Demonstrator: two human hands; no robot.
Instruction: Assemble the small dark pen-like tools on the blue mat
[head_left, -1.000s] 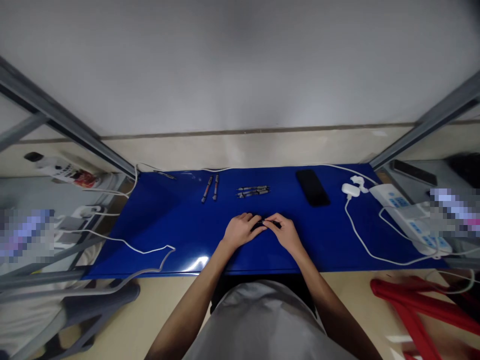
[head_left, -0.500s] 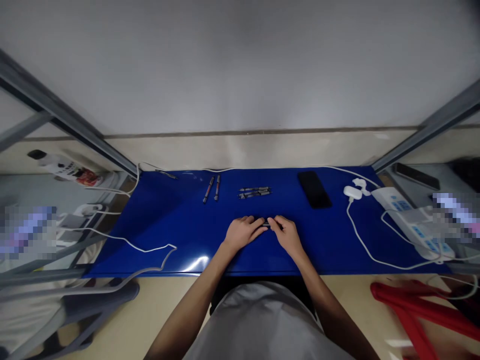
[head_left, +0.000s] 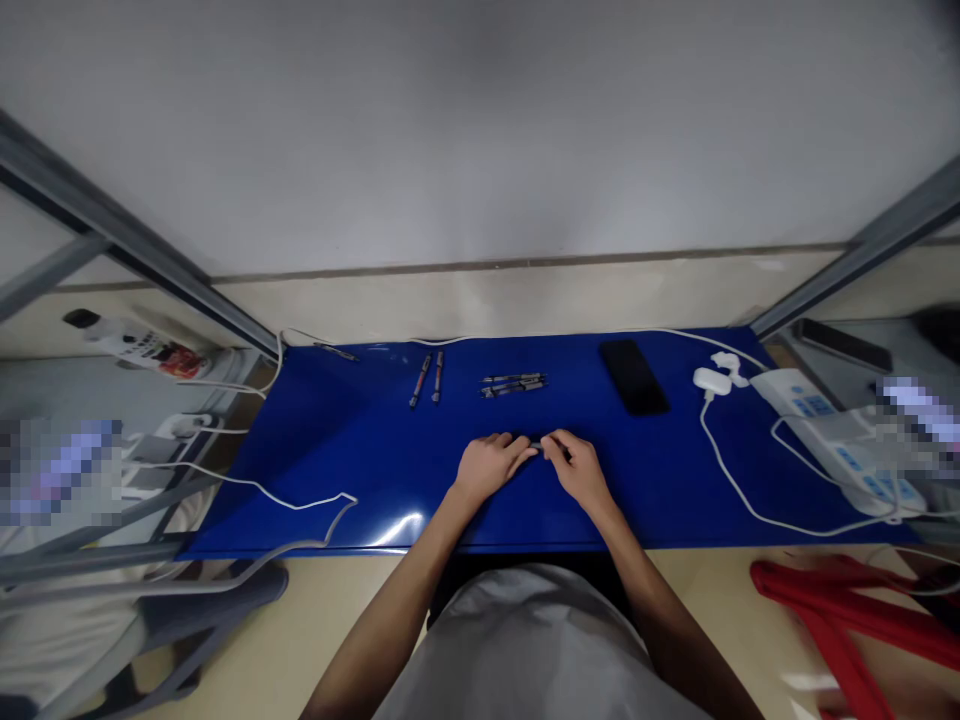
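Your left hand (head_left: 491, 467) and right hand (head_left: 579, 468) meet at the centre of the frame, low over the blue mat (head_left: 360, 450). Between them your fingertips (head_left: 534, 454) pinch a thin dark pen (head_left: 541, 449), which lies crosswise and almost wholly hidden by your fingers. Both hands look closed on it, the left from its left end and the right from its right end, though the pen is so small here that how it sits in the grip is hard to make out.

Above your hands, toward the upper middle of the mat, a small group of pens (head_left: 514, 383) lies side by side, running left to right. To the left of that group two more pens (head_left: 428, 377) lie close together, pointing up and down the frame. A black phone (head_left: 634, 376) lies flat to the upper right of your hands, well apart from them.

Further right a white charger (head_left: 711, 379) sits at the mat's edge, its white cable (head_left: 731, 488) looping down across the mat. A power strip (head_left: 829, 430) lies beyond it at the right of the frame. Another white cord (head_left: 300, 500) trails across the lower left corner of the mat.
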